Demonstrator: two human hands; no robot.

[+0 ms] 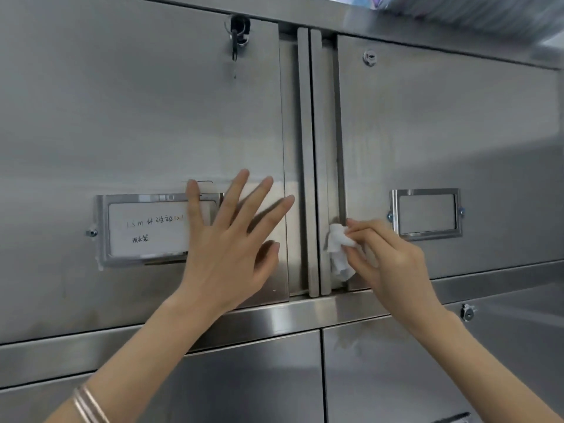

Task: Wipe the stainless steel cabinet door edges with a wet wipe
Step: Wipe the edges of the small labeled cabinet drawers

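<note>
Two stainless steel cabinet doors fill the view, the left door [137, 117] and the right door [442, 132]. Between them run narrow vertical steel strips [305, 148]. My right hand [393, 264] pinches a crumpled white wet wipe [338, 248] and presses it against the left edge of the right door, low down near its bottom corner. My left hand [232, 242] lies flat with fingers spread on the left door, next to its right edge, partly covering a label holder [146, 230].
The label holder carries a handwritten card. An empty label holder [425, 213] sits on the right door. A key hangs in the left door's lock [238, 32]; the right door has a bare lock [370, 57]. Lower doors [396, 377] lie beneath a horizontal steel rail [290, 319].
</note>
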